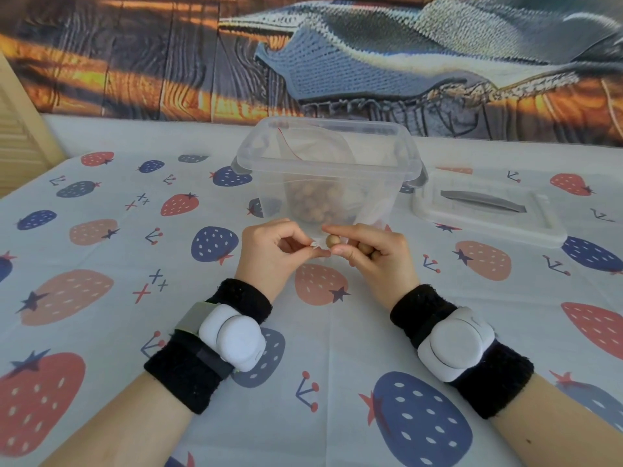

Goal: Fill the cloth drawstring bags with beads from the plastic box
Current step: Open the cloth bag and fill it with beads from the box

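1 bead [330,241] is pinched at your right hand's [372,252] fingertips, right at the mouth of a small white bag [316,245] that your left hand [272,249] grips by thumb and forefinger. So you're mid-fill: loading beads into the bag, one at a time, just in front of the box [325,170].

Right hand is also curled around at least 2 more beads in the palm, so it's clenched, not free. Left hand is closed on the bag's edge. Most of the bag is hidden behind your fingers; I can't tell how full it is or whether the mouth is properly open.

Next move, as I read it: spread the mouth with the left fingers, drop the pinched bead in, then roll the palmed ones forward to the fingertips without losing them. Tight opening plus round beads means a slip sends them rolling across the cloth [101,298].

Supply: remaining beads [312,203] sit in the bottom of the box, directly beyond your hands. More white fabric with a red string [290,146] lies in the box's upper part, probably further bags, can't confirm.

Lid [485,205] lies flat to the right of the box, clear of the work. Nothing blocks the reach back into the box; your hands are close to its near wall, so lift before reaching in.
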